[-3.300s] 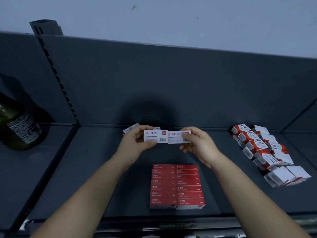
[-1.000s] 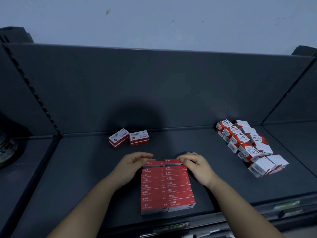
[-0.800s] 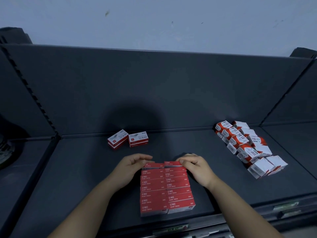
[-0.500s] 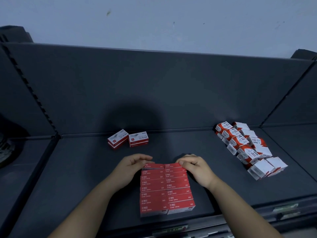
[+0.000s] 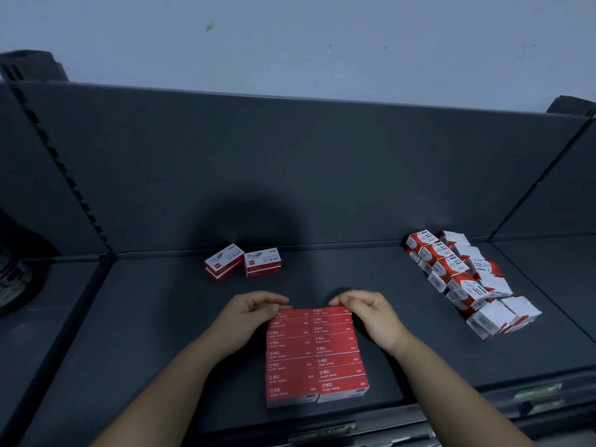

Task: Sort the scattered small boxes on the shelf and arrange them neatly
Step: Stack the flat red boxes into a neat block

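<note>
Two tight columns of red staple boxes stand on the dark shelf, running from its front edge toward the back. My left hand pinches the rearmost box of the left column. My right hand pinches the rearmost box of the right column. Two loose red-and-white staple boxes lie near the back wall, one askew. At the right sits a jumbled heap of red-and-white boxes.
The dark back panel rises behind the shelf. A slotted upright splits off the left bay, where a dark bottle shows at the frame edge. Price-tag rails run along the front edge.
Since 3.3 s ago both hands lowered two boxes from mid-air onto the rear of the red columns. Over the last second the hands have barely moved.
</note>
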